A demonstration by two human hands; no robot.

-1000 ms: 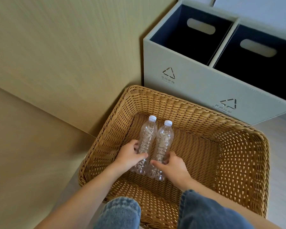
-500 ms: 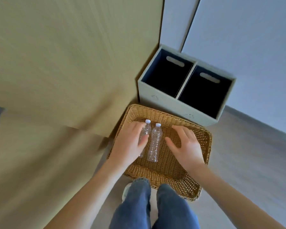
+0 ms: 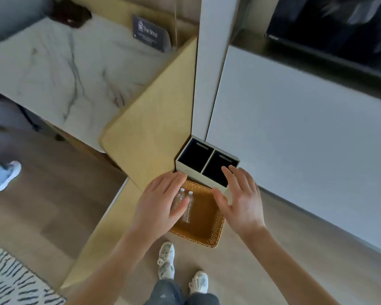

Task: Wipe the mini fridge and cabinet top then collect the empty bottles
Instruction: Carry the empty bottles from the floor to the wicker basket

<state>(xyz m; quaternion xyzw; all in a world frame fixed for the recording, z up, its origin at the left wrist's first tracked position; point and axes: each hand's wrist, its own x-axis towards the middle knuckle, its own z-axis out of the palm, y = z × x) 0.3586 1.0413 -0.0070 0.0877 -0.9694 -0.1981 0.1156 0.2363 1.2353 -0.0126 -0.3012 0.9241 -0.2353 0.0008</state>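
Note:
Two clear empty plastic bottles [image 3: 188,205] with white caps lie side by side in a wicker basket [image 3: 207,225] on the floor. My left hand [image 3: 161,203] hovers high above the basket's left side with fingers straight, covering part of the left bottle. Over the basket's right edge, my right hand [image 3: 242,201] is spread open and holds nothing. The marble cabinet top [image 3: 59,69] lies at the upper left, above a tan cabinet side [image 3: 154,119].
A grey two-compartment recycling bin [image 3: 207,165] stands behind the basket against a white wall panel [image 3: 295,128]. A dark sign [image 3: 150,33] stands on the marble top. Another person's shoe [image 3: 5,176] is at the left edge. A striped rug [image 3: 11,280] lies bottom left.
Both hands let go of the bottles and lifted away from the basket with fingers spread. The view rose far above the floor, bringing the cabinet top into sight.

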